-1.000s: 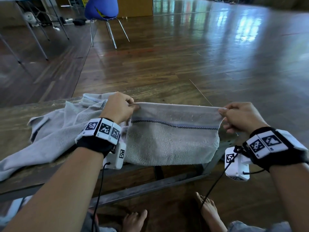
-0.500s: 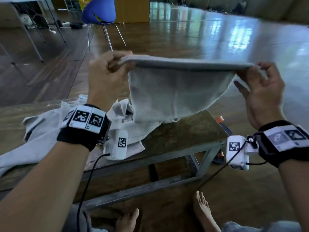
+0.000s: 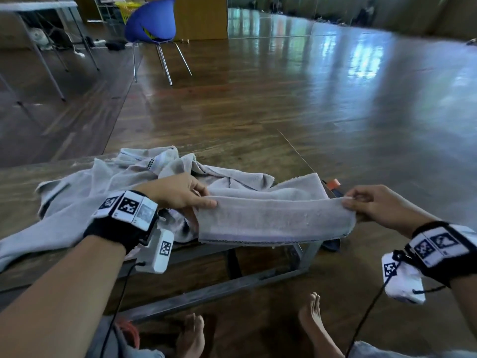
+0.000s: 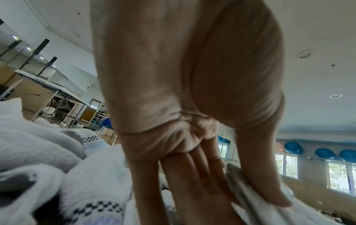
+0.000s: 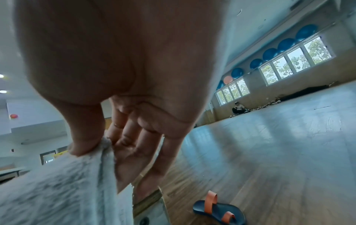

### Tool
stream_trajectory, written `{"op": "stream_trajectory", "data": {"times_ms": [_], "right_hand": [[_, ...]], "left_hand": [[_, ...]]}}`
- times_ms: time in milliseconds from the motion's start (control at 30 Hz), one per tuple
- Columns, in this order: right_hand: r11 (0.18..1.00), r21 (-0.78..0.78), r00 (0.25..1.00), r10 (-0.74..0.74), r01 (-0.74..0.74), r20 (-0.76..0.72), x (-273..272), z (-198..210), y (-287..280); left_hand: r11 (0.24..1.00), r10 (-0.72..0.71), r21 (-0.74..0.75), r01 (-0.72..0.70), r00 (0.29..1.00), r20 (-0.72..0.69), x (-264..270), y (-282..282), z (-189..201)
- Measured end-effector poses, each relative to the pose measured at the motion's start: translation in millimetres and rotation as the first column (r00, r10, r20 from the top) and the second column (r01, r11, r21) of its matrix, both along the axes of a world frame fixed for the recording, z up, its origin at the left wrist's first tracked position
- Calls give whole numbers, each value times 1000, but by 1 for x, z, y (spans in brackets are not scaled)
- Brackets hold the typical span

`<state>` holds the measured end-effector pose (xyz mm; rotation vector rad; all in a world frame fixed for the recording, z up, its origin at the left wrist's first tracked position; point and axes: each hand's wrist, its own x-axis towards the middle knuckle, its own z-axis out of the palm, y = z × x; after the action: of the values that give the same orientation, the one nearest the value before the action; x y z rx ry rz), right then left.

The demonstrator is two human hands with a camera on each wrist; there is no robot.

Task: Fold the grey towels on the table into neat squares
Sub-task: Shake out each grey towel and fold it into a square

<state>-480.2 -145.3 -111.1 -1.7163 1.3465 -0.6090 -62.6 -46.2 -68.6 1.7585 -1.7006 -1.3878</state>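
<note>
A grey towel (image 3: 271, 218) is stretched flat between my hands over the right end of the wooden table (image 3: 18, 182), folded over on itself, its near edge hanging past the table front. My left hand (image 3: 180, 195) pinches its left end, thumb on top and fingers beneath; the left wrist view shows the cloth (image 4: 250, 196) between thumb and fingers. My right hand (image 3: 371, 205) pinches the right end, thumb pressing the towel (image 5: 63, 182) against the fingers. More grey towels (image 3: 103, 192) lie crumpled on the table behind and left of my left hand.
The table's right end and metal frame (image 3: 307, 251) lie just under the held towel. A blue and orange sandal (image 5: 215, 210) lies on the floor beside the table. A blue chair (image 3: 154, 24) stands far back on the wooden floor. My bare feet (image 3: 312, 319) are below.
The towel hung lifted in front of me half a second ago. Both hands have come down and forward, laying it low over the table's right end.
</note>
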Motion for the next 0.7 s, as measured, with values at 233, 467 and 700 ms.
{"op": "stream_trajectory", "data": {"times_ms": [233,467,700], "right_hand": [[948,-313,953,-142,53,-268,28,-3,-31],[935,-342,913,-57,-93,-404,64,-17,-62],[953,-291,906,-47,-86,-421,66,-15,-65]], "left_hand": [[992,39,-126,-5,963,267,-10,-26,-6],[958,98,-285,-28,967,235,-20,-46,-25],[971,20,-230,59,944,328,-22,-44,-20]]}}
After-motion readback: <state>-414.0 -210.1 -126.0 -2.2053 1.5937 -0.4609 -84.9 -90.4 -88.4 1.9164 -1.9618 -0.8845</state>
